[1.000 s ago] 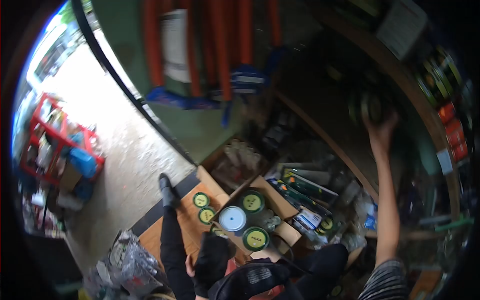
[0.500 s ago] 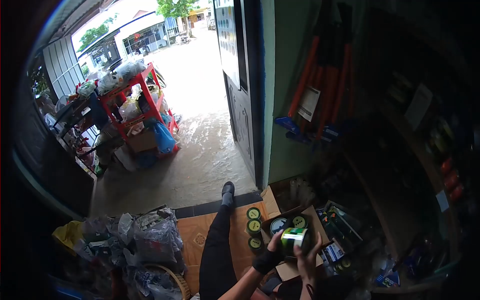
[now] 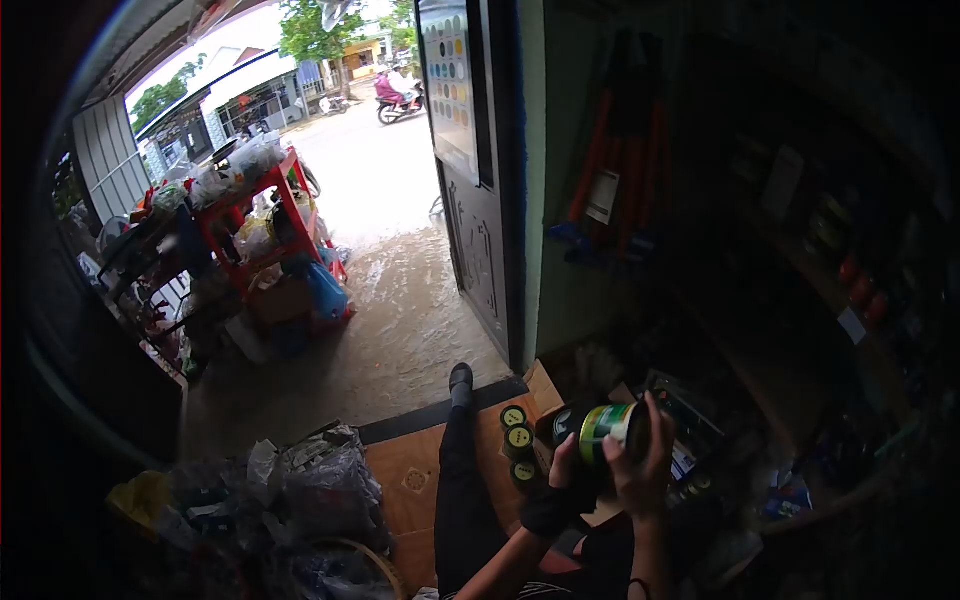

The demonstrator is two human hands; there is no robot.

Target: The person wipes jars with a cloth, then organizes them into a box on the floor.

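Note:
Both hands hold a green-and-yellow labelled can (image 3: pixel 603 432), tilted on its side, above an open cardboard box. My left hand (image 3: pixel 563 475), with a dark wrap around the wrist, grips its left side, thumb up. My right hand (image 3: pixel 645 465) is wrapped around its right end, fingers curled over the far edge. To the left, several similar round cans (image 3: pixel 519 438) stand upright on the tiled floor, their yellow-green lids up. Behind the held can, a dark round lid (image 3: pixel 568 422) shows in the box area; the rest of the box is mostly hidden by my hands and shadow.
A pile of plastic-wrapped goods (image 3: pixel 320 480) lies on the left, with a basket rim (image 3: pixel 375 562) below. My outstretched leg (image 3: pixel 460 480) crosses the tiles. A red shelf (image 3: pixel 275 220) stands outside the doorway. Orange-handled tools (image 3: pixel 620 170) hang on the right wall.
The can has risen slightly and shifted right with both hands, and its label has turned. My view has shifted and the interior looks darker. A motorbike with riders has appeared on the road outside.

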